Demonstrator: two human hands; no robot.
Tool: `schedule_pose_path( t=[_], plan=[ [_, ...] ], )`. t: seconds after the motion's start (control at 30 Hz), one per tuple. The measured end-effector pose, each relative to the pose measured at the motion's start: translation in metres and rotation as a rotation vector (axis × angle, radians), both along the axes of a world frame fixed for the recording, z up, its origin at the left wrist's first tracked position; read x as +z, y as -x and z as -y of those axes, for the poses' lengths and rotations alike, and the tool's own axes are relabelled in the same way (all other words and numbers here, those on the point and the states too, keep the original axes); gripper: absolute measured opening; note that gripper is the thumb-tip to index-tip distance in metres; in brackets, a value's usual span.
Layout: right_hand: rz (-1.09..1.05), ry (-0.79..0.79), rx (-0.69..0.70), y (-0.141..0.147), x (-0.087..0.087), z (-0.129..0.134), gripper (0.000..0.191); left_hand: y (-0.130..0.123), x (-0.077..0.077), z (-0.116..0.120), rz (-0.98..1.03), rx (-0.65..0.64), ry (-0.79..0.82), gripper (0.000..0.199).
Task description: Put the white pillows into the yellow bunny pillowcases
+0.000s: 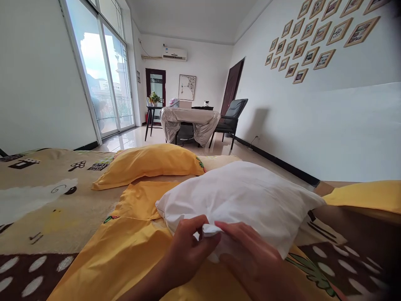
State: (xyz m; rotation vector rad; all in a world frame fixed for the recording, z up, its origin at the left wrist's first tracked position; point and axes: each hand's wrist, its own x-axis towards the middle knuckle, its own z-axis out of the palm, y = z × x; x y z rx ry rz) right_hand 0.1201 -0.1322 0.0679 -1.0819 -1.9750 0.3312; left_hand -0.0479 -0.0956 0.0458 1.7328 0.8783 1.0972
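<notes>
The plump white cloth pillow (241, 190) lies on the smooth yellow cloth (138, 246). The left hand's (189, 246) grip pinches its folded near edge; the right hand (247, 246) grasps just beside, probably to keep this fold steady.

I have both bare forearms (148, 281) angling up from the bottom edge. Low centre, my left hand (189, 248) is curled, thumb below the bent forefinger in a pinch; just right, my right hand (250, 246) points leftward, fingers straighter, thumb lower.
</notes>
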Motion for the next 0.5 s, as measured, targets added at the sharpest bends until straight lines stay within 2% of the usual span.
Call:
schedule_pose_path(
  t=[0.03,0.1,0.2,0.27,0.3,0.37,0.43,0.47,0.5],
  plan=[
    [-0.021,0.027,0.048,0.001,0.001,-0.001,0.018,0.001,0.002,0.004,-0.041,0.015,0.000,0.041],
    [-0.103,0.089,0.102,0.002,0.002,-0.004,0.023,0.003,0.007,0.013,-0.164,0.012,-0.042,0.044],
    [-0.232,0.089,0.009,-0.001,0.003,-0.007,0.026,0.007,0.016,0.018,-0.259,-0.121,-0.178,0.043],
    [-0.276,0.031,-0.058,-0.005,0.002,-0.006,0.023,0.013,0.018,0.008,-0.275,-0.123,-0.251,0.046],
    [-0.287,-0.009,-0.065,-0.007,0.002,-0.004,0.020,0.017,0.017,-0.002,-0.317,-0.039,-0.268,0.046],
    [-0.312,-0.113,-0.061,-0.011,0.000,-0.001,0.015,0.029,0.008,-0.028,-0.511,0.259,-0.245,0.041],
    [-0.353,-0.234,-0.075,-0.016,0.000,0.002,0.011,0.047,-0.007,-0.058,-0.729,0.539,-0.115,0.037],
    [-0.377,-0.291,-0.086,-0.018,-0.001,0.003,0.010,0.057,-0.016,-0.073,-0.774,0.608,-0.010,0.040],
    [-0.396,-0.343,-0.094,-0.021,0.000,0.003,0.008,0.068,-0.026,-0.086,-0.768,0.598,0.129,0.045]
  ],
)
